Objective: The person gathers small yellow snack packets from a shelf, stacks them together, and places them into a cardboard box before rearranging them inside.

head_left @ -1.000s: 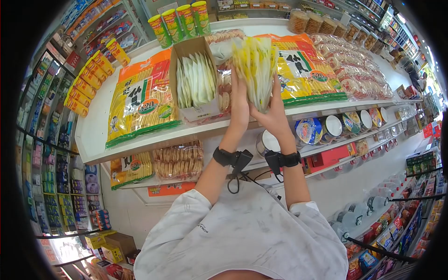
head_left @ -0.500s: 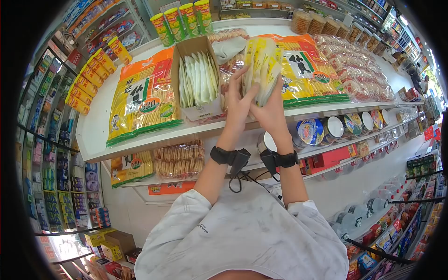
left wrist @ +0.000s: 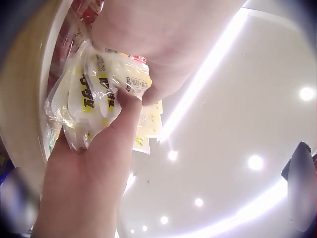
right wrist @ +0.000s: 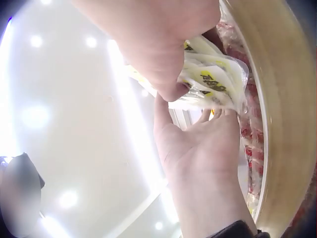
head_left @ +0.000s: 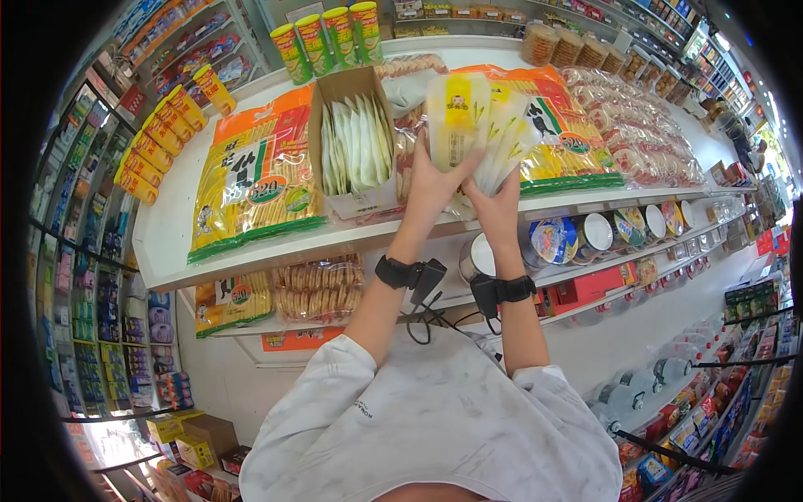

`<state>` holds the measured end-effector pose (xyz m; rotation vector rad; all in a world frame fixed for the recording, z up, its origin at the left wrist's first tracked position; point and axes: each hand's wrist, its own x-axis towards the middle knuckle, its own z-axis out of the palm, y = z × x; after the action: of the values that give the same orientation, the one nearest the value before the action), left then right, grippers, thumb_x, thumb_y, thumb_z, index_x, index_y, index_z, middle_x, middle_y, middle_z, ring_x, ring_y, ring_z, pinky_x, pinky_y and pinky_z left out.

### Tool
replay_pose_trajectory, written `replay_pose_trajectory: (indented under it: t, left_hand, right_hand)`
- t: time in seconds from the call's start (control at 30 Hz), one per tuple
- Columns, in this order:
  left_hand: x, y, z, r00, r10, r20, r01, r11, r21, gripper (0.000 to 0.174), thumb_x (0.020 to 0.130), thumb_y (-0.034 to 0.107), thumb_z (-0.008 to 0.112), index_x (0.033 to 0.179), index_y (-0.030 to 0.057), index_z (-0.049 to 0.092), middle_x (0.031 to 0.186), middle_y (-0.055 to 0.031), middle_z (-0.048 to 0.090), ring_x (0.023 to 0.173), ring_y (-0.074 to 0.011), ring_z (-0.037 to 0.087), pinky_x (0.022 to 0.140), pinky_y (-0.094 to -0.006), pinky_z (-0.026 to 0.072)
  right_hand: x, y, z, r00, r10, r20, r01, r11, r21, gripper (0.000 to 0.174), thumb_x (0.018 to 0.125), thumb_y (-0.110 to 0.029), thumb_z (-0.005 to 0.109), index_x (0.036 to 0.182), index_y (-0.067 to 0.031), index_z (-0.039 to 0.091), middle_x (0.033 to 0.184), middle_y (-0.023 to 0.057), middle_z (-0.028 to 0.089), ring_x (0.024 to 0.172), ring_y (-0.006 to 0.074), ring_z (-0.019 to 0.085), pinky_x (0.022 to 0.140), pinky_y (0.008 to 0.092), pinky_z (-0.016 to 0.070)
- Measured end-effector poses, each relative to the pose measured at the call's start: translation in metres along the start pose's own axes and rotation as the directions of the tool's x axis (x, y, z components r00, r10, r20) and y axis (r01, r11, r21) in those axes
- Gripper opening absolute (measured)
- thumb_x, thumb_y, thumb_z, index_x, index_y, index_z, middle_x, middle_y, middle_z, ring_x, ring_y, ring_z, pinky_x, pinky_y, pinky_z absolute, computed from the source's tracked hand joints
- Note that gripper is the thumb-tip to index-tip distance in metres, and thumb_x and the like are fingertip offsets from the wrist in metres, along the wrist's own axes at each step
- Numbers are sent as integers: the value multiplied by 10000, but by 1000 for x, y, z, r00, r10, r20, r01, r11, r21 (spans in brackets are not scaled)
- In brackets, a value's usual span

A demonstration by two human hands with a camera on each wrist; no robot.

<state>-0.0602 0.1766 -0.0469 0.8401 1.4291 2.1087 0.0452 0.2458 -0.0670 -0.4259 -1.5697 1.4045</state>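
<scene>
The white shelf (head_left: 171, 209) spans the frame from the left to the upper right, its front edge running below the bags and passing behind both forearms. Bare surface shows at the left, between the left yellow bag (head_left: 259, 180) and the shelf's left edge, and in a narrow strip along the front. That bag lies left of centre; the right yellow bag (head_left: 556, 134) lies right of centre, partly behind the held packets. The open cardboard box (head_left: 364, 203) stands between the 2 bags, close against the left one, with pale packets upright inside. The yellow canisters (head_left: 171, 125) line the shelf's left edge, and 4 green canisters (head_left: 328, 40) stand at the top, behind the box.

The left hand (head_left: 431, 182) and the right hand (head_left: 498, 211) meet in the upper middle, just right of the box. Both pinch the held packets (head_left: 458, 117), which fan out above the hands. The left thumb lies across the front of them, the fingers at their side. The right hand grips their lower end, thumb and fingers parted only by the packets.
</scene>
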Motion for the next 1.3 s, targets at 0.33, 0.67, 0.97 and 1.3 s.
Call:
replay_pose_trajectory:
  t: [0.33, 0.67, 0.97, 1.3]
  left_hand:
    - [5, 12, -8, 971, 132, 199, -144, 988, 49, 976, 729, 123, 970, 1470, -20, 352, 1356, -169, 597, 1196, -233, 655, 973, -364, 583]
    - [-4, 47, 8, 961, 237, 146, -252, 963, 99, 970, 732, 28, 948, 1485, 20, 337, 1374, -156, 605, 1218, -247, 670, 1013, -386, 586]
    - [20, 4, 1, 899, 424, 106, -432, 899, 74, 1541, 651, 62, 998, 1690, 102, -139, 1567, -178, 456, 1413, -282, 525, 1120, -419, 518]
    - [26, 11, -6, 936, 281, 213, -319, 932, 173, 1360, 676, 184, 1002, 1672, -4, 95, 1583, -231, 435, 1422, -310, 519, 1164, -435, 454]
  right_hand:
    - [-17, -5, -11, 998, -34, 58, 33, 999, 20, 761, 833, -49, 828, 1483, -7, 434, 1391, 134, 594, 1243, 222, 622, 1044, 375, 520]
    - [12, -36, -20, 960, 26, 279, -6, 997, -71, 798, 828, -174, 840, 1491, 31, 444, 1457, 173, 555, 1293, 235, 576, 1060, 387, 494]
    - [41, -18, -28, 941, 20, 337, 54, 977, -208, 852, 738, -170, 857, 1479, 31, 488, 1470, 198, 548, 1347, 300, 535, 1168, 389, 414]
    - [53, -24, -20, 886, 199, 419, -165, 979, -118, 788, 744, -98, 902, 1433, 7, 537, 1412, 135, 626, 1244, 230, 624, 1066, 381, 515]
